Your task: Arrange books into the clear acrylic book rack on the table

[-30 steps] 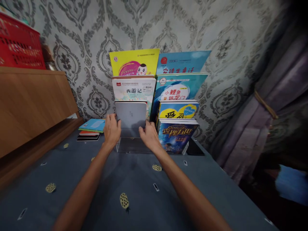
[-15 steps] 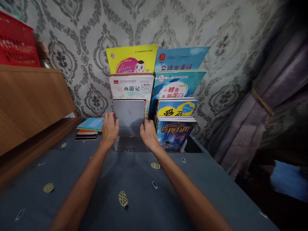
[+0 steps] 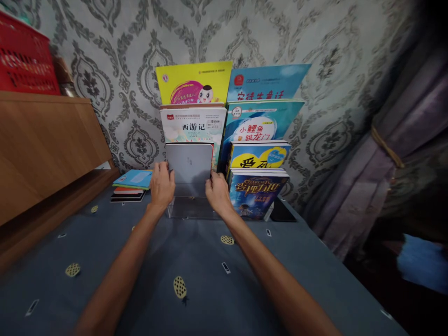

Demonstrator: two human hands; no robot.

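Note:
A grey-covered book (image 3: 189,163) stands upright in the left column of a clear stepped book stand (image 3: 191,207). At its left edge is my left hand (image 3: 162,185), fingers curled against it. My right hand (image 3: 219,191) grips the book's right edge with thumb and bent fingers. Right behind it rises a white book (image 3: 192,125) with Chinese lettering, and behind that a yellow book (image 3: 194,81). The right column holds a dark blue book (image 3: 257,193) in front, then a yellow-and-blue book (image 3: 259,155), a teal book (image 3: 262,121) and a blue book (image 3: 269,81).
Several thin books (image 3: 131,183) lie stacked to the left. A dark flat object (image 3: 283,212) lies right of the stand. A wooden cabinet (image 3: 52,149) with a red basket (image 3: 28,60) flanks the left side; a tied curtain (image 3: 367,172) hangs right. Patterned cloth (image 3: 147,289) covers the table.
The view has shifted slightly. Both hands stay at the sides of the grey-covered book, and the books stand as before.

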